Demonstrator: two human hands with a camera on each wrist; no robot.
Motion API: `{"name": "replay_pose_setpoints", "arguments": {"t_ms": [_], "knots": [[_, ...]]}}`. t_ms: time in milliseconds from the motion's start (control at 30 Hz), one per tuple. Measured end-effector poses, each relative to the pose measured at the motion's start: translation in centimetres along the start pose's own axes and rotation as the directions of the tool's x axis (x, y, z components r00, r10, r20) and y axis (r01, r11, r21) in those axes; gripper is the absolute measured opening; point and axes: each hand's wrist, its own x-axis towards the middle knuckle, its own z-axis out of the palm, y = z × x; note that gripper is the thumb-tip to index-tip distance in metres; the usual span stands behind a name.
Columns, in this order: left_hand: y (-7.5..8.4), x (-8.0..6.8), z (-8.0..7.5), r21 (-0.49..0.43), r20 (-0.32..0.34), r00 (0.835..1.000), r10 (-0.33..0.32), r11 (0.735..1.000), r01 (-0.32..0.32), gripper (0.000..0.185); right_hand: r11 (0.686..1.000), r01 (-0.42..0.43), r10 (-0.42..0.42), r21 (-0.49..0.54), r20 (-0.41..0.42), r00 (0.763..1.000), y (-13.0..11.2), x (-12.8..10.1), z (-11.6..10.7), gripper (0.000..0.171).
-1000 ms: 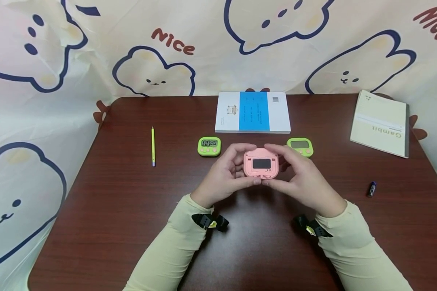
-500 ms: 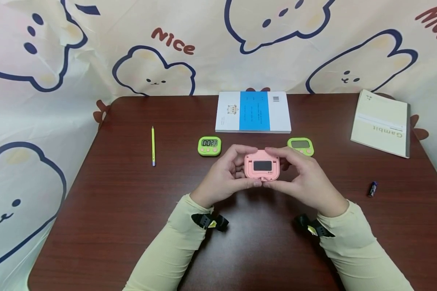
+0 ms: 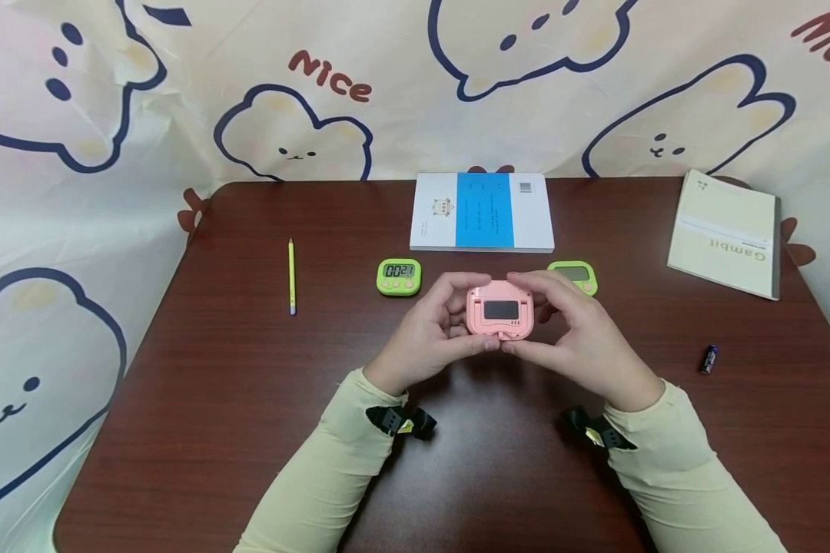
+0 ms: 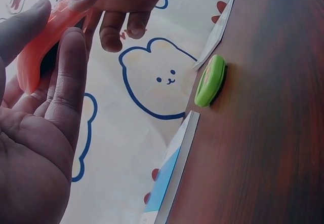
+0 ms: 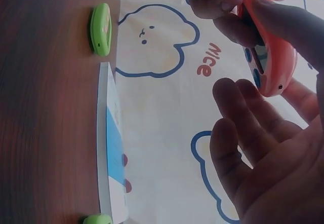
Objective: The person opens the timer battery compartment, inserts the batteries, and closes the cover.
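Observation:
Both hands hold a pink timer (image 3: 501, 310) above the middle of the table, its back with a dark rectangle facing the head camera. My left hand (image 3: 425, 334) pinches its left side, fingers on the top edge and thumb below. The right hand (image 3: 584, 338) grips the other side the same way, thumb tips almost meeting at the bottom edge. In the right wrist view, dark buttons and part of a screen show on the far face of the timer (image 5: 278, 57); the ring and little fingers of the right hand (image 5: 276, 153) stick out free.
Behind the hands stand a green timer (image 3: 399, 277) reading 00:21 and another green timer (image 3: 581, 270) with a blank display, partly covered. A white and blue book (image 3: 484, 212) lies at the back, a Gambit book (image 3: 722, 234) at right. A battery (image 3: 708, 359) and a pencil (image 3: 292, 278) lie apart.
Both hands keep their hold on the pink timer, which dips a little and rises again. The left green timer's display goes from 00:20 to 00:21.

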Motion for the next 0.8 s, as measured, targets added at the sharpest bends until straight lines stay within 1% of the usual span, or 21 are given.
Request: {"name": "replay_pose_setpoints", "arguments": {"t_ms": [167, 333, 400, 500, 600, 700, 800], "knots": [[-0.01, 0.0, -0.08, 0.004, 0.001, 1.0, -0.002, 1.0, 0.002, 0.065, 1.0, 0.015, -0.015, -0.003, -0.005, 1.0, 0.08, 0.02, -0.04, 0.08], [-0.04, 0.0, -0.19, 0.009, 0.002, 1.0, 0.0, 1.0, 0.0, 0.066, 1.0, -0.015, 0.015, -0.004, 0.001, 1.0, 0.16, -0.09, -0.06, 0.077], [-0.05, 0.0, -0.23, 0.009, 0.0, 1.0, 0.001, 1.0, -0.001, 0.066, 1.0, -0.027, 0.027, 0.009, 0.003, 1.0, 0.17, -0.18, -0.1, 0.074], [-0.01, 0.01, -0.27, 0.022, -0.01, 1.0, 0.002, 1.0, -0.001, 0.066, 0.998, -0.047, 0.047, 0.046, 0.009, 0.999, 0.15, -0.24, -0.25, 0.065], [0.0, 0.06, -0.27, 0.06, -0.017, 1.0, 0.008, 0.998, -0.007, 0.064, 0.994, -0.079, 0.078, 0.077, 0.02, 0.997, 0.06, -0.24, -0.46, 0.053], [-0.04, 0.14, -0.26, 0.105, -0.016, 1.0, 0.013, 0.994, -0.012, 0.063, 0.987, -0.129, 0.125, 0.094, 0.04, 0.991, -0.01, -0.23, -0.63, 0.042], [-0.19, 0.17, -0.26, 0.134, -0.014, 1.0, 0.013, 0.991, -0.011, 0.057, 0.977, -0.181, 0.175, 0.116, 0.063, 0.983, -0.11, -0.17, -0.68, 0.035]]}}
